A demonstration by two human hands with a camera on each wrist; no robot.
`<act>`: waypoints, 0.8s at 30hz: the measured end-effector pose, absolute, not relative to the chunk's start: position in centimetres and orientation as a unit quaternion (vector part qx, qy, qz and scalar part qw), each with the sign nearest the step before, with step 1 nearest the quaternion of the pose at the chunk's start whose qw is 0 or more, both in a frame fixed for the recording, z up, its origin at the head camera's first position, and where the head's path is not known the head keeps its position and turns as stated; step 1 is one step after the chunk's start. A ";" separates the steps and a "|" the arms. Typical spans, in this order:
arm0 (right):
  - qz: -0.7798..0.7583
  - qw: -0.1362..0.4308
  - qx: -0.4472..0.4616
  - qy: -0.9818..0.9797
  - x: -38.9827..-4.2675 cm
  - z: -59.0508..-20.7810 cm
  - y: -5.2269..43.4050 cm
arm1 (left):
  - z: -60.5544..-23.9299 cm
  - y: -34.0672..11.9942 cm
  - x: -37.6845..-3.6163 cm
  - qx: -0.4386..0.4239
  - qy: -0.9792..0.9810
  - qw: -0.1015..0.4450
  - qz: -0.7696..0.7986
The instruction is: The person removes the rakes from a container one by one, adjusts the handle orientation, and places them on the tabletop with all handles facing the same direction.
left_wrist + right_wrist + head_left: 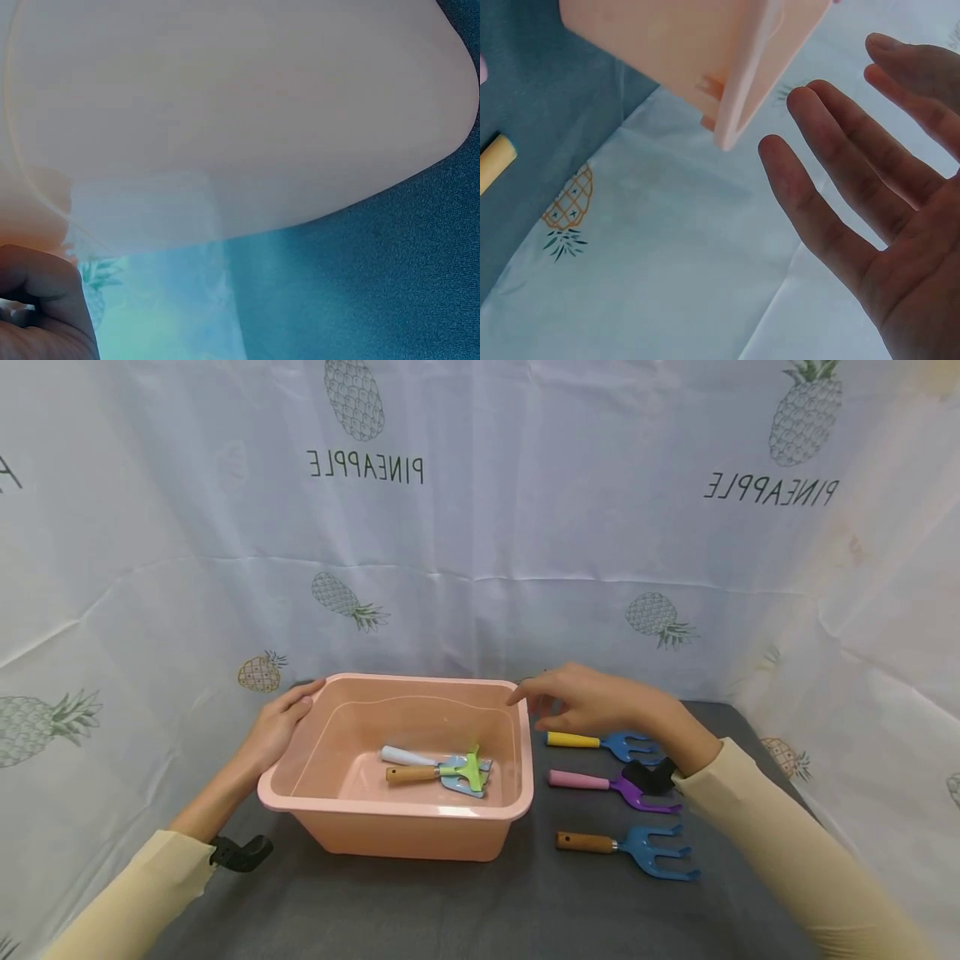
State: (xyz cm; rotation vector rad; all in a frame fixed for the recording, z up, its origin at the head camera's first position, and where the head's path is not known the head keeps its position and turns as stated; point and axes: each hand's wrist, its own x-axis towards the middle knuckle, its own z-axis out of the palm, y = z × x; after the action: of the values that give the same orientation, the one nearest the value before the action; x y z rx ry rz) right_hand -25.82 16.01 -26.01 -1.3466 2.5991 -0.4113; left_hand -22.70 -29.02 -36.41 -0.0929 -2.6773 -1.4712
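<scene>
A pink plastic basin (405, 835) stands on the dark cloth. My left hand (273, 727) grips its rim at the far left corner; in the left wrist view the bent fingers (45, 289) show beside the basin wall (225, 90). Over the right rim hovers my right hand (581, 697), its fingers spread and holding nothing; the right wrist view shows them apart from the basin (667, 37). Inside the basin, a small green rake (411, 774) with a wooden handle lies across a light blue garden fork (405, 756), partly covering it.
Right of the basin lie a blue fork with a yellow handle (573, 740), a purple fork with a pink handle (577, 780) and a blue fork with a wooden handle (585, 842). A pineapple-print curtain (480, 527) hangs behind the table (450, 910).
</scene>
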 end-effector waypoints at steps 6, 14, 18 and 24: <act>-0.135 0.096 -0.452 0.877 -26.5 -25.6 15.0 | -36.5 -29.1 -22.7 -0.033 -0.874 0.047 -0.482; -0.132 0.092 -0.462 0.872 -27.0 -25.1 13.4 | -36.5 -29.2 -22.7 -0.032 -0.872 0.039 -0.487; -0.129 0.094 -0.467 0.870 -27.1 -24.9 12.7 | -36.5 -29.2 -22.8 -0.032 -0.871 0.034 -0.489; -0.126 0.099 -0.475 0.865 -27.5 -24.7 11.6 | -36.6 -29.3 -22.9 -0.029 -0.871 0.032 -0.490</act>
State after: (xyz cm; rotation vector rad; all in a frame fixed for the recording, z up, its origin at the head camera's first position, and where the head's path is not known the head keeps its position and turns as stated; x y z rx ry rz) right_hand -27.49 11.63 -24.74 -1.4055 2.5588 -0.3724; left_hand -22.95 -29.26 -36.60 -0.0888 -2.6813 -1.5094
